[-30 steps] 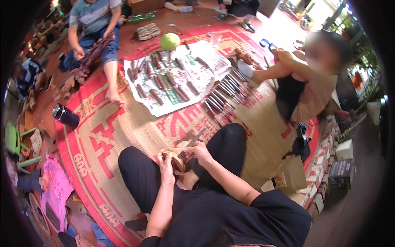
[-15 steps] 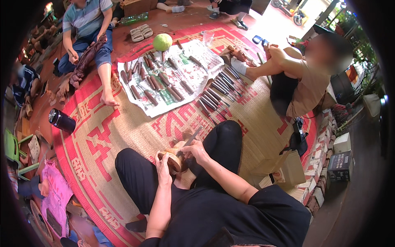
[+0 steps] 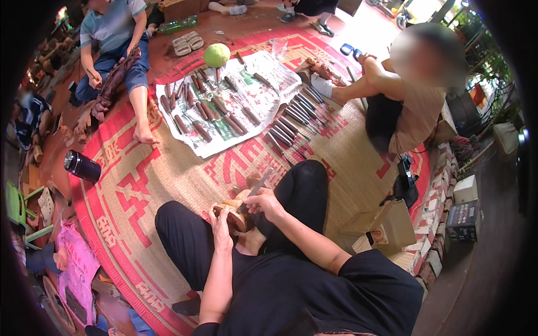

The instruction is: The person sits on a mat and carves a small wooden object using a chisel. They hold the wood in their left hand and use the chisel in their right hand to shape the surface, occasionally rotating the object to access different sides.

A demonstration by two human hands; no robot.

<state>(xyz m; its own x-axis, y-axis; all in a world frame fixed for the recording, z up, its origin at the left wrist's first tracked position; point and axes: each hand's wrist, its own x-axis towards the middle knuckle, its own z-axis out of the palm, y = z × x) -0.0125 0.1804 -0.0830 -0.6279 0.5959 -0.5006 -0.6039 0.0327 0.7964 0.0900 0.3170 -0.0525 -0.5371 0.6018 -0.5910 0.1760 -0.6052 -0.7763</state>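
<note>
Between my bent knees I hold a carved piece of pale brown wood [image 3: 238, 220], rounded, with a hollowed darker side. My left hand [image 3: 222, 222] is closed around its left edge, thumb and fingers on the rim. My right hand [image 3: 265, 204] grips a long, flat grey metal tool [image 3: 261, 182], perhaps a file. One end of the tool sticks up past my fist and the other meets the wood. The exact shape of its lower end is hidden by my fingers.
Ahead, a white printed sheet [image 3: 213, 147] bears several wooden-handled carving tools; dark-handled ones [image 3: 291, 124] lie beside it on the woven mat [image 3: 179, 185]. A green round fruit [image 3: 217, 55], a black flask [image 3: 82, 166] and a cardboard box [image 3: 386, 227] stand around. Two people sit across from me.
The view has shifted slightly. The person at the right has leaned the head to the left. My hands keep the same hold on the wood and the metal tool, almost in place.
</note>
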